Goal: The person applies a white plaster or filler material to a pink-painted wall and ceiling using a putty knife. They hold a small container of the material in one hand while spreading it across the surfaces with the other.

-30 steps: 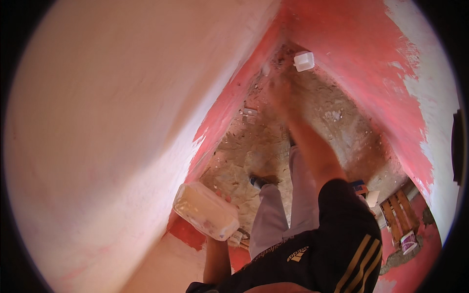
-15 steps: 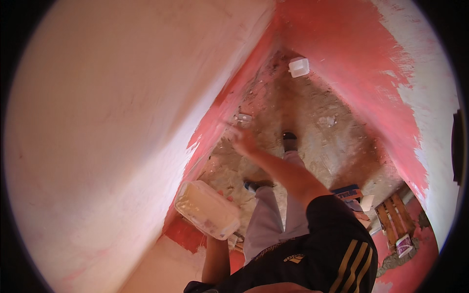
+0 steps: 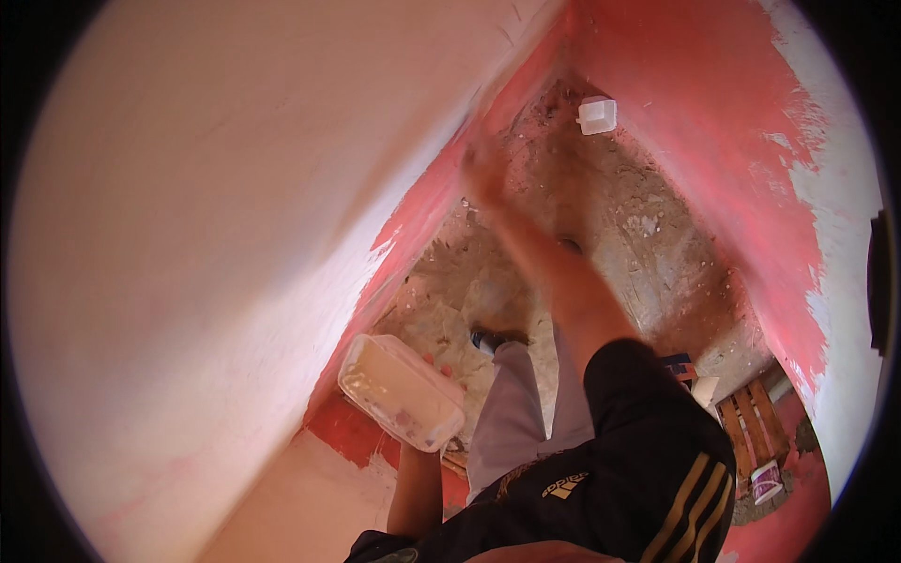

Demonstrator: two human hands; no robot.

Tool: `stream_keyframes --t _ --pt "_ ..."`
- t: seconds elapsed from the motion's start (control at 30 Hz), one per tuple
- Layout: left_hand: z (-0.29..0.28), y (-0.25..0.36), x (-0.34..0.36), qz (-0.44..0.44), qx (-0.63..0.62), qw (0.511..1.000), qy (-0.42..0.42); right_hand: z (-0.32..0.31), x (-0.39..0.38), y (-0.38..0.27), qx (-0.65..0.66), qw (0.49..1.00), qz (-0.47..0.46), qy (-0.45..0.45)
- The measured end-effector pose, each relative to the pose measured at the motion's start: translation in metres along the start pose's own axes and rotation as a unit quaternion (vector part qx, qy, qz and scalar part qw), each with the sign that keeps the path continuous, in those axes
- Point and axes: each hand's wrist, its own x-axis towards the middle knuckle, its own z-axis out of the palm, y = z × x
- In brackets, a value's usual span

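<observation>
My left hand (image 3: 447, 372) holds a pale, rectangular plastic tub (image 3: 435, 413) at the lower left, beside the left wall. Most of that hand is hidden under the tub; only fingertips show past its far right side. A light substance and smears show inside it. My right hand (image 3: 484, 176) reaches far forward to the low red band (image 3: 441, 186) of the left wall. Motion smears its fingers, so whether it holds anything cannot be made out.
A white foam box (image 3: 597, 115) lies in the far corner, by the partly red right wall (image 3: 694, 103). Rough, littered floor (image 3: 648, 272) lies around my feet. At the lower right are a wooden crate (image 3: 754, 424), a small white-and-purple tub (image 3: 766, 482) and a dark blue box (image 3: 679, 367).
My right hand has swept forward along the left wall, toward the far corner. My left hand keeps the plastic tub in nearly the same place.
</observation>
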Motion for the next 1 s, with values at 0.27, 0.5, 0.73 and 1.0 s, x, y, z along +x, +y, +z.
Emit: stream_keyframes --t 0.27,0.5,0.73,1.0 --pt "-0.097 0.1 -0.074 0.059 0.18 0.982 0.007 0.072 -0.259 0.032 -0.07 0.985 0.071 -0.143" --pt "-0.197 0.231 -0.22 0.04 -0.034 0.999 -0.016 0.109 -0.226 -0.05 -0.041 0.987 -0.08 0.13" --pt "-0.243 0.337 -0.364 0.108 0.139 0.983 0.044 0.236 -0.614 -0.086 0.065 0.989 -0.043 -0.129" --pt "-0.2 0.388 -0.508 0.109 0.025 0.988 -0.105 0.026 -0.767 -0.24 0.189 0.968 0.071 -0.152"
